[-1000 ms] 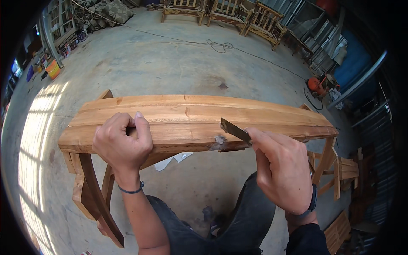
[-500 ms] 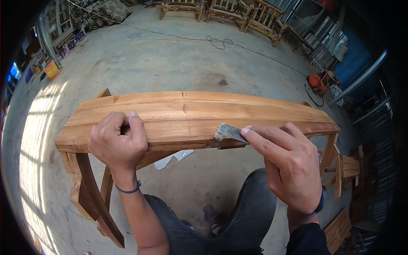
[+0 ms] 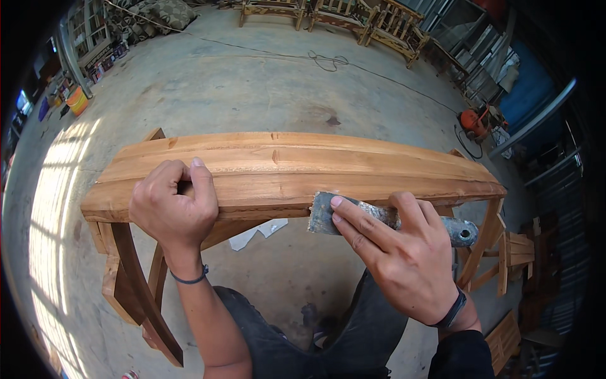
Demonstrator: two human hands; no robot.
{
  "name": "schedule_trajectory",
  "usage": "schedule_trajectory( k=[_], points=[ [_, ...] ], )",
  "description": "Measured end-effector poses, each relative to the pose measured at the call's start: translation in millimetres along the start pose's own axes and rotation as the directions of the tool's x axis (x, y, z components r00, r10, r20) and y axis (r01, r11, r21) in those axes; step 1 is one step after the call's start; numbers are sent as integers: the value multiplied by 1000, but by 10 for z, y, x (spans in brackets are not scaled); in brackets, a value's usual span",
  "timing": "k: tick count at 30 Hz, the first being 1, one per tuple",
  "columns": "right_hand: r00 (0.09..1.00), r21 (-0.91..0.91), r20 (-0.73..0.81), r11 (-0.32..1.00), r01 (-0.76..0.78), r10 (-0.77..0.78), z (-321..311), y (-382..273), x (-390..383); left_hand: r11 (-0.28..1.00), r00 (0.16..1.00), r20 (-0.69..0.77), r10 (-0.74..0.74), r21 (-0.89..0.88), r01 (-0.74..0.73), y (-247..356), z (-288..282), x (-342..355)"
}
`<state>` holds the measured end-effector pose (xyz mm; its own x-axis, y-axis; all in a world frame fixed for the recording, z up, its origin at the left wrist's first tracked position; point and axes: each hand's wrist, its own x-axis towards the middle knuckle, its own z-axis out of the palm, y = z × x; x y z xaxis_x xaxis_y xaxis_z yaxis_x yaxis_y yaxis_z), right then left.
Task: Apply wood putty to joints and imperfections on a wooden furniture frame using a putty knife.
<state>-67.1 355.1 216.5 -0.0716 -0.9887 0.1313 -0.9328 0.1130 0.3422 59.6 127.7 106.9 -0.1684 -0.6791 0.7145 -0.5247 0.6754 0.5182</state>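
In front of me stands a long brown wooden bench-like piece [image 3: 265, 184] with joined boards on top and angled legs. My left hand [image 3: 173, 205] is curled into a fist at its near edge, left of the middle; whatever lies inside the fingers, if anything, is hidden. My right hand [image 3: 413, 262] grips a putty knife [image 3: 323, 218] with a worn, smeared handle reaching past the palm to the right. Two fingers lie flat on the blade. Its ragged, putty-coated tip is at the bench's near edge, right of the middle.
White torn paper pieces [image 3: 257, 234] lie on the floor beneath the bench. Wooden chair frames [image 3: 338, 16] stand at the back. An orange machine [image 3: 473, 122] is at the far right, a cable [image 3: 328, 61] crosses the concrete, and a yellow-orange bucket [image 3: 77, 101] stands at left.
My right hand has turned the putty knife, so its blade now shows its broad face and its handle is visible. The tip has shifted slightly left and down. My left hand stays nearly still.
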Motion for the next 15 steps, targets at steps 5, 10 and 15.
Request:
schedule_trajectory(
  k=[5, 10, 15],
  points=[
    [999, -54, 32, 998, -10, 12, -12, 10, -61, 1000, 1000, -10, 1, -6, -2, 6, -20, 14],
    [1000, -56, 26, 998, -8, 10, -10, -4, -78, 1000, 1000, -1, -1, -2, 1, 1, -11, 22],
    [999, -63, 26, 997, -42, 44, -45, -19, -123, 1000, 1000, -7, -2, -13, 2, 19, -14, 28]
  ],
)
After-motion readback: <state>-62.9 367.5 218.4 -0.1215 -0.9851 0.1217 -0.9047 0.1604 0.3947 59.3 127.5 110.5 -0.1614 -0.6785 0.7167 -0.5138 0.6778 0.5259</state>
